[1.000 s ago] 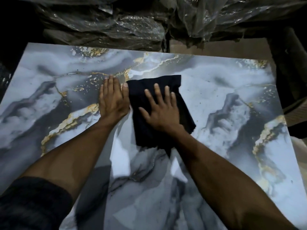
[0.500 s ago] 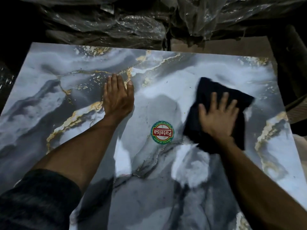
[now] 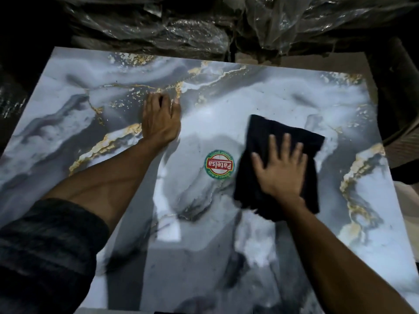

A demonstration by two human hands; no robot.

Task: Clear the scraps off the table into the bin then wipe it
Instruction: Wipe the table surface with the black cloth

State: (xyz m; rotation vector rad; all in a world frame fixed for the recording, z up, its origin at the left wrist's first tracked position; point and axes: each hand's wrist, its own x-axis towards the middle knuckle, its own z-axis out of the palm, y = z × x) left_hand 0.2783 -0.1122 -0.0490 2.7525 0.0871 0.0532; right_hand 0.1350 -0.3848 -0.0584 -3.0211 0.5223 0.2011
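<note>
Here the black cloth (image 3: 260,159) lies flat on the right-centre of the table (image 3: 283,98), crumpled at its edges and slightly blurred. The right hand (image 3: 282,171) presses down on it with straight, spread fingers (image 3: 273,148), palm flat, thumb out to the left; nothing is pinched.

Just left of the cloth, nearly touching its edge, a round sticker (image 3: 219,164) sits on the tabletop. It has a green rim, a red band across the middle and the word "Patelsa" in yellow, upside down from this view. Small writing runs round the rim, too fine to read.

The left hand (image 3: 161,120) rests on the table farther back and to the left, well apart from the cloth. Its fingers are bent under at the knuckles and close together; whether they hold anything cannot be told. A dark sleeve (image 3: 45,245) covers that upper forearm.

The tabletop is glossy, printed in grey and white marble with gold veins. Small dark specks dot it near the back. Beyond the far edge lies crinkled clear plastic (image 3: 181,26) over dark bundles.
</note>
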